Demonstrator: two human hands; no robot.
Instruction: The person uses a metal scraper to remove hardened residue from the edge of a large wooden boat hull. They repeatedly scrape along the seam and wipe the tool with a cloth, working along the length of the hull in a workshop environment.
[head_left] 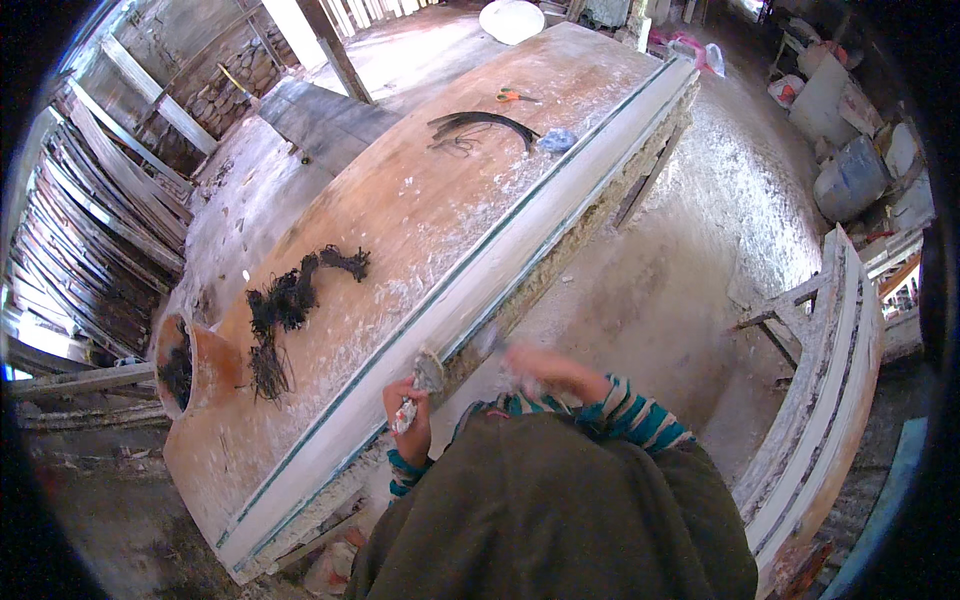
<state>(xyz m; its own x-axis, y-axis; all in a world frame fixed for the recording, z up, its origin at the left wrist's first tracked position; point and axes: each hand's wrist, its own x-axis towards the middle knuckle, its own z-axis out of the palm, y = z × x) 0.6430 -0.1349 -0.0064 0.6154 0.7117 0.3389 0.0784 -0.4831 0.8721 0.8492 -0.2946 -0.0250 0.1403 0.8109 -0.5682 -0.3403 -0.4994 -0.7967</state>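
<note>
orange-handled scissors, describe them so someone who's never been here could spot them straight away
Find the broad brown board slanting across the middle of the view and look to its far half. There a curved bundle of black strands lies near a crumpled blue wad. The scissors lie just beyond the bundle, set apart by their bright orange handles.

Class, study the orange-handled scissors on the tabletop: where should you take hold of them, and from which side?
The scissors seem best gripped by the orange handles, from above and the left: they lie flat on the brown tabletop with the blades pointing right, so this approach avoids the points.
</note>
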